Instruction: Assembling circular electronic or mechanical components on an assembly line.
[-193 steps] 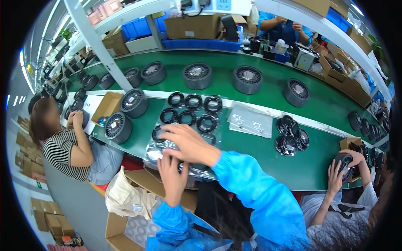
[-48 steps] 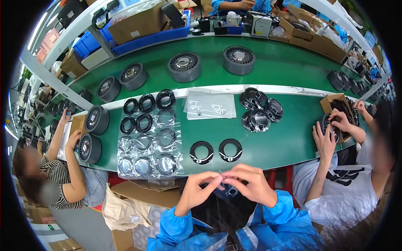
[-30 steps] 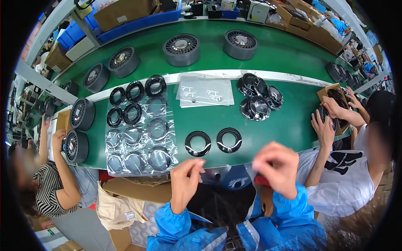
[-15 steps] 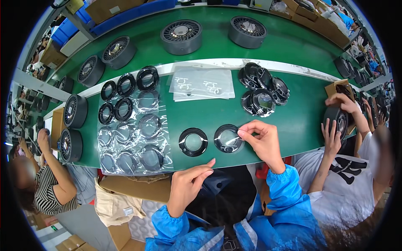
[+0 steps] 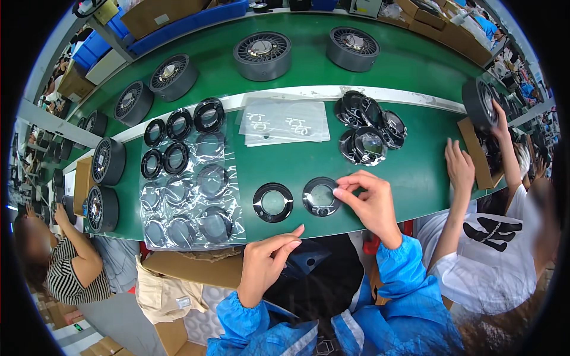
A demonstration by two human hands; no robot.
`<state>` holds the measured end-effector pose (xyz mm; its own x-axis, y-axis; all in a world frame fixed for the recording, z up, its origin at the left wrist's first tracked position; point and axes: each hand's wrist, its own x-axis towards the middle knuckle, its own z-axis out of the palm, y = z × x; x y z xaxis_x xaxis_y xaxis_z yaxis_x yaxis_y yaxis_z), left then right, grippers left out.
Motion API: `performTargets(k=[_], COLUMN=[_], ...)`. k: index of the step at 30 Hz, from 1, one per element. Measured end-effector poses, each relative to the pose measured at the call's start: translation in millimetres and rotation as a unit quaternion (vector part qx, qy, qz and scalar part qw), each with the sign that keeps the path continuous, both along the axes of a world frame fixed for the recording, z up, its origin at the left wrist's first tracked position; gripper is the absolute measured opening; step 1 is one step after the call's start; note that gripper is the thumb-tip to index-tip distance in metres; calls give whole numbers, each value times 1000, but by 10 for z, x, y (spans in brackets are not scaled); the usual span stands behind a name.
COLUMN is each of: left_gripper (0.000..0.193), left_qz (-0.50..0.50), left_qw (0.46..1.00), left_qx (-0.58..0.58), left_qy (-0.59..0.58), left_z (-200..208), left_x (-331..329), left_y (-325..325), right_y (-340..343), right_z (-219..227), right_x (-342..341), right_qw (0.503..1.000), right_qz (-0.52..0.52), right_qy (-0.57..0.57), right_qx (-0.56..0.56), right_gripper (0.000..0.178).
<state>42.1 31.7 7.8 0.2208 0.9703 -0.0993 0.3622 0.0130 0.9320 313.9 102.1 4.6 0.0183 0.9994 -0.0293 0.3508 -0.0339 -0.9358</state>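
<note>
Two flat black rings lie side by side on the green table in front of me. My right hand (image 5: 373, 204) pinches the right edge of one black ring (image 5: 310, 209), whose middle has a hazy, see-through disc; whether the fingertips grip the ring itself or a film on it is hard to tell. To its left, the other black ring (image 5: 259, 203) lies flat and untouched. Nearer to me, my left hand (image 5: 264, 266) is off the table's front edge with thumb and forefinger pressed together; anything between them is too small to make out.
A clear sheet (image 5: 191, 200) with several black rings and round film-like discs lies left. White sheets (image 5: 285, 121) lie farther back, beside a pile of shiny black rings (image 5: 369, 142). Grey wheel-shaped units (image 5: 261, 62) stand on the far green strip. Co-workers sit at both sides.
My hands stay almost in place, the right fingers still at the ring's edge. On the right, a co-worker has lifted a grey wheel-shaped unit up to the far strip.
</note>
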Motion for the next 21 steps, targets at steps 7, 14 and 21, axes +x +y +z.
performTargets(k=[7,14,21], left_gripper=[18,18,12], left_qz=[-16,13,31], left_qw=[982,961,995], left_qx=[-115,-214,67], left_qy=[-148,-176,-67], left_z=[220,81,253], left_x=[107,-228,-300], left_y=[5,-205,-372], right_y=[-741,-764,-914], right_z=[634,649,482], right_x=[-209,-298,-765], right_qw=[977,911,904], right_qz=[21,22,247], right_qy=[-126,-291,-157], right_qx=[169,291,312], right_gripper=[40,45,36])
